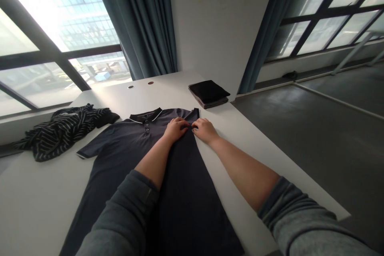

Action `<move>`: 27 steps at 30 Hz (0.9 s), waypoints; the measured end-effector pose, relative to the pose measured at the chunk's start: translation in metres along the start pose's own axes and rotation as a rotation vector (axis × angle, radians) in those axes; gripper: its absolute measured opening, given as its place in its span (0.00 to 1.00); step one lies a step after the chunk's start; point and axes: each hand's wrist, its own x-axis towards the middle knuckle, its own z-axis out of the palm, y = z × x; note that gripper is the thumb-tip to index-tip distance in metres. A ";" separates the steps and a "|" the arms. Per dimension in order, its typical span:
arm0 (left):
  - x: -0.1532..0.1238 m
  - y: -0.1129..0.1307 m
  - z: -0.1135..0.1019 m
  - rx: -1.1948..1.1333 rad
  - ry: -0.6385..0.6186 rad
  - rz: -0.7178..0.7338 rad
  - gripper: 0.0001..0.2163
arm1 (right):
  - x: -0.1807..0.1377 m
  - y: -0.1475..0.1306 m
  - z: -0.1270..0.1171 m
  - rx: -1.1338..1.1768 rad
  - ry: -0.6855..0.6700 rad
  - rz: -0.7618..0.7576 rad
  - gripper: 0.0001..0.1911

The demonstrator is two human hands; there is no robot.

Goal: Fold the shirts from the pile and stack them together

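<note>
A dark navy polo shirt [126, 148] with a white-trimmed collar lies flat, front up, on the white table [42, 196]. Its right side is folded inward, and the left sleeve is spread out. My left hand [175, 129] rests on the shirt near the right shoulder, fingers curled and pinching the fabric. My right hand [204, 130] sits right beside it at the folded edge, fingers bent onto the cloth. The two hands almost touch.
A crumpled black-and-white striped garment [60, 130] lies at the table's left. A folded stack of dark clothes [208, 93] sits at the far right corner. Two round cable holes [131, 87] mark the table's back. Windows and blue-grey curtains [144, 20] stand behind; open floor lies right.
</note>
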 end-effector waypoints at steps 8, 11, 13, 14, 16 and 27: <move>0.001 0.005 0.000 0.048 -0.043 0.048 0.11 | 0.004 -0.002 0.000 -0.079 -0.047 0.000 0.08; 0.001 0.006 0.001 0.040 0.002 0.046 0.10 | 0.004 -0.003 0.000 -0.099 -0.040 -0.009 0.08; 0.000 0.007 0.000 0.008 0.025 0.048 0.10 | 0.004 -0.003 0.000 -0.094 -0.036 -0.011 0.08; 0.000 0.008 0.000 -0.008 0.032 0.053 0.10 | 0.004 -0.002 0.000 -0.083 -0.035 -0.011 0.08; -0.001 0.009 -0.001 -0.031 0.048 0.061 0.10 | 0.005 0.000 0.001 -0.041 -0.038 -0.019 0.08; -0.003 0.012 -0.004 -0.089 0.052 0.034 0.07 | 0.008 0.018 0.000 0.190 -0.069 -0.103 0.07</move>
